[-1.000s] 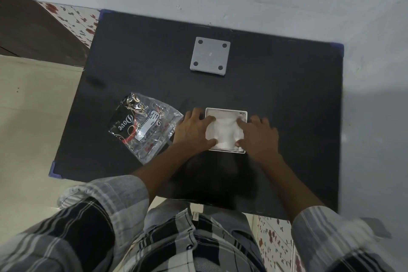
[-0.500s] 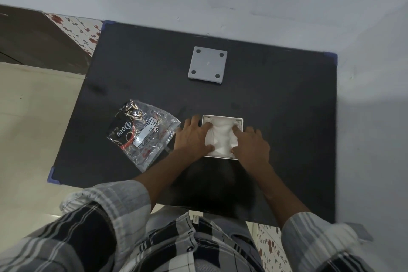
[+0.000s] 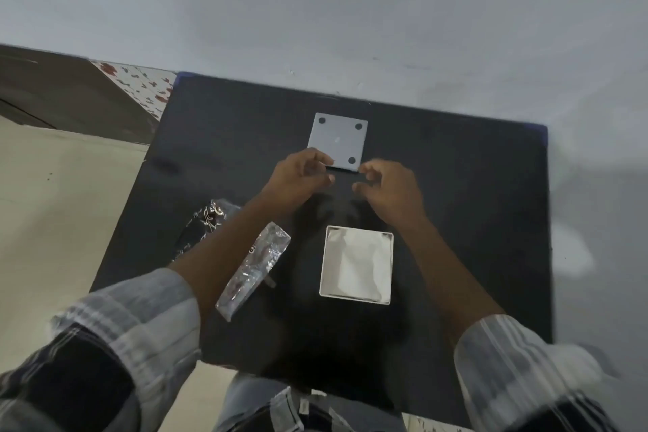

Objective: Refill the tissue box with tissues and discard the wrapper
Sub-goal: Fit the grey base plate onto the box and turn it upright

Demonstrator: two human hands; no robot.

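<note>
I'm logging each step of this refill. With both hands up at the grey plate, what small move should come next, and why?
Probably grip the grey plate at its near edge and lift it. The box lies open with tissues inside, and the left hand and right hand sit at that edge, fingers curled, not clearly gripping.

Wrapper [image 3: 252, 266] left of box [image 3: 356, 265] (lid [image 3: 338, 141] behind).
</note>
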